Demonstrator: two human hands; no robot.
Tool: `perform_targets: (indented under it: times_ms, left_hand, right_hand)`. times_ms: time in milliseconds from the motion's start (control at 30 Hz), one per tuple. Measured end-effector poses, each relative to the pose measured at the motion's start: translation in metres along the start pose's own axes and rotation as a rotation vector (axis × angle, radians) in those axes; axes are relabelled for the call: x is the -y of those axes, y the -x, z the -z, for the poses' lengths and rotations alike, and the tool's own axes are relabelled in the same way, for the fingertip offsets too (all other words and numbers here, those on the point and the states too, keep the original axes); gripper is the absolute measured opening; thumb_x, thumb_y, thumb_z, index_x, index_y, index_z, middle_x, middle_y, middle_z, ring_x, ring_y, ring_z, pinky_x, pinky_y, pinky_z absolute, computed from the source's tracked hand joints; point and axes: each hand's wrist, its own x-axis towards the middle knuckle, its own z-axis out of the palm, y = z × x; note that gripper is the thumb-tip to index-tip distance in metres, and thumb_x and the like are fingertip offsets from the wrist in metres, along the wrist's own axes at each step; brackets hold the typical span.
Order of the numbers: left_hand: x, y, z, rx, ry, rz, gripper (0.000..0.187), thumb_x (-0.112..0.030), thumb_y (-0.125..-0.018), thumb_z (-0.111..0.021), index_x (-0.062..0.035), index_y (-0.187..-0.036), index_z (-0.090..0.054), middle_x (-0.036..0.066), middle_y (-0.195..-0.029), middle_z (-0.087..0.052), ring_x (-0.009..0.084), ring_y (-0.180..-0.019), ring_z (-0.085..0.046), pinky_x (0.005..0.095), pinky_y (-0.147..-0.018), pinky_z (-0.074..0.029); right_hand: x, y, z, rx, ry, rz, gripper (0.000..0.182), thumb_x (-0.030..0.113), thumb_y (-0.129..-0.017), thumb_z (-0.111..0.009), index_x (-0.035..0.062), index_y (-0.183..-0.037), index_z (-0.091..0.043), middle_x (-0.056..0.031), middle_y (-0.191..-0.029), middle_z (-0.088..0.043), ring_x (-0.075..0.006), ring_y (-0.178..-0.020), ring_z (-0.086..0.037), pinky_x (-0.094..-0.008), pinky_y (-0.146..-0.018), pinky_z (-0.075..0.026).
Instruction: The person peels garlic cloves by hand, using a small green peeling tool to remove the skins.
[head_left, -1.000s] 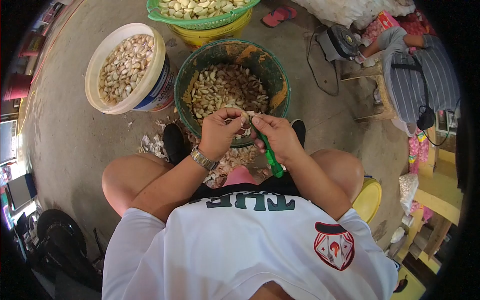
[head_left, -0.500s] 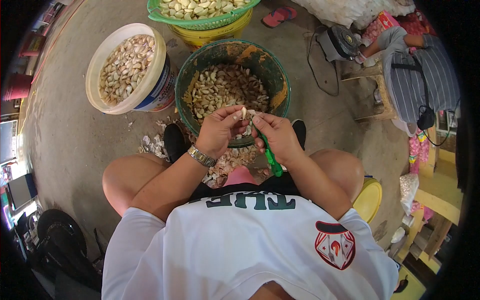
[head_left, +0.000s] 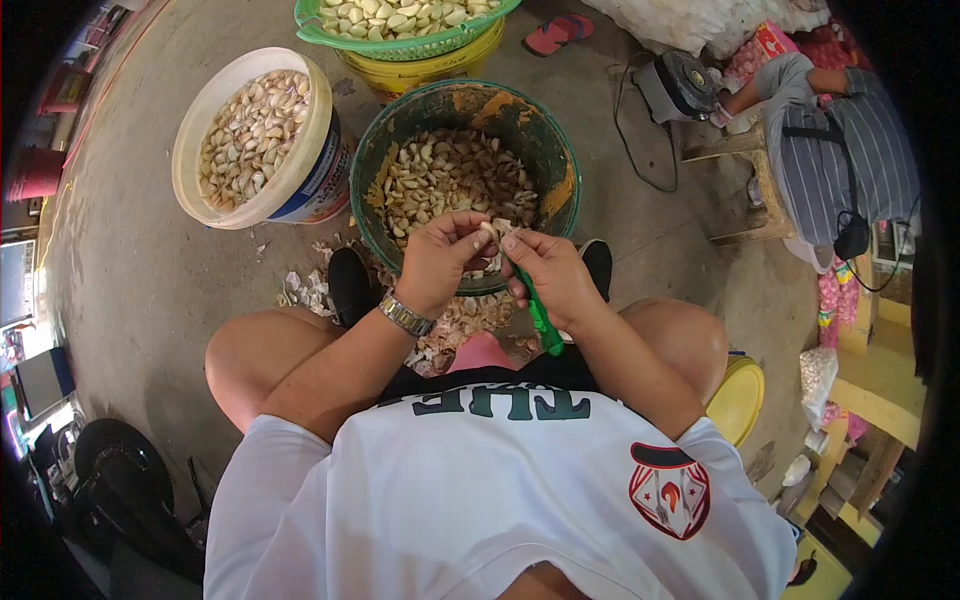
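Floor: bare grey concrete floor (head_left: 130, 290), seen from above by a seated person whose bare knees spread to either side.
Left hand: the left hand (head_left: 438, 262), with a metal watch (head_left: 407, 316) on its wrist, pinches a garlic clove (head_left: 489, 231) between thumb and fingertips, the fingers curled tight around it.
Right hand: the right hand (head_left: 552, 275) meets the left at the clove, its fingertips touching it, the other fingers wrapped around a green-handled knife (head_left: 541, 316) whose handle points down toward the lap. The blade is hidden between the hands.
Clove position: held over the near rim of the green bucket (head_left: 560, 190), just above the knees.
Green bucket: dark and rust-stained, holding unpeeled cloves, directly in front of the person.
White bucket: a white bucket (head_left: 195, 130) with more cloves stands touching the green one on its left.
Basket: a green basket (head_left: 400, 45) of pale peeled cloves rests on a yellow tub (head_left: 420, 68) beyond both buckets.
Skins: papery garlic skins (head_left: 455, 320) lie scattered on the floor between the feet.
Another person: someone in a striped shirt (head_left: 850, 165) sits on a wooden stool at the upper right, well apart.
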Motion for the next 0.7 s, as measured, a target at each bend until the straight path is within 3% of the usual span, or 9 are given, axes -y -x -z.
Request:
perform_targets:
  times_ms: [67,267,367,467,700]
  left_hand:
    - [0.0005,0.0004,-0.0007,0.005,0.006,-0.017,0.018,-0.005,-0.078,-0.054,-0.0022,-0.096,-0.053,0.004,-0.080,-0.057,0.0105,-0.068,-0.055,0.0212,-0.059,-0.047]
    - [-0.0026,0.0000,-0.0009,-0.005,0.052,0.056,0.020,-0.006,-0.079,-0.054,-0.0021,-0.098,-0.054,0.003,-0.081,-0.057,0.0098,-0.069,-0.054,0.0200,-0.059,-0.046]
    - [-0.0039,0.0004,-0.0005,-0.010,0.112,0.113,0.021,-0.008,-0.079,-0.054,-0.0023,-0.099,-0.054,0.003,-0.082,-0.057,0.0095,-0.070,-0.054,0.0195,-0.060,-0.045]
    - [-0.0036,0.0005,0.0002,-0.014,0.109,0.118,0.022,-0.009,-0.079,-0.054,-0.0029,-0.100,-0.054,0.003,-0.082,-0.057,0.0093,-0.070,-0.054,0.0198,-0.060,-0.044]
    - [-0.0055,0.0003,0.0016,-0.031,0.118,0.188,0.019,-0.012,-0.079,-0.054,-0.0042,-0.096,-0.055,0.002,-0.081,-0.058,0.0103,-0.072,-0.054,0.0212,-0.063,-0.043]
  right_hand:
    - [-0.0007,-0.0005,-0.0003,-0.011,0.036,0.019,0.021,0.025,-0.081,-0.052,0.0038,-0.083,-0.055,-0.0006,-0.060,-0.047,-0.0076,-0.045,-0.043,-0.0211,-0.038,-0.036]
    - [0.0061,0.0021,-0.0008,-0.045,-0.260,-0.125,0.020,0.023,-0.080,-0.054,0.0028,-0.083,-0.056,-0.0009,-0.059,-0.047,-0.0077,-0.045,-0.042,-0.0209,-0.038,-0.034]
    - [0.0044,0.0018,-0.0018,-0.049,-0.146,-0.069,0.020,0.022,-0.080,-0.054,0.0025,-0.084,-0.056,-0.0010,-0.060,-0.048,-0.0081,-0.044,-0.041,-0.0211,-0.038,-0.035]
    - [-0.0020,-0.0009,-0.0015,-0.061,0.210,0.140,0.019,0.021,-0.081,-0.052,0.0022,-0.084,-0.055,-0.0010,-0.060,-0.048,-0.0083,-0.043,-0.041,-0.0214,-0.038,-0.035]
    - [0.0053,0.0021,-0.0008,0.000,-0.006,-0.020,0.022,0.022,-0.084,-0.048,0.0024,-0.091,-0.053,0.0000,-0.062,-0.047,-0.0065,-0.047,-0.043,-0.0202,-0.039,-0.035]
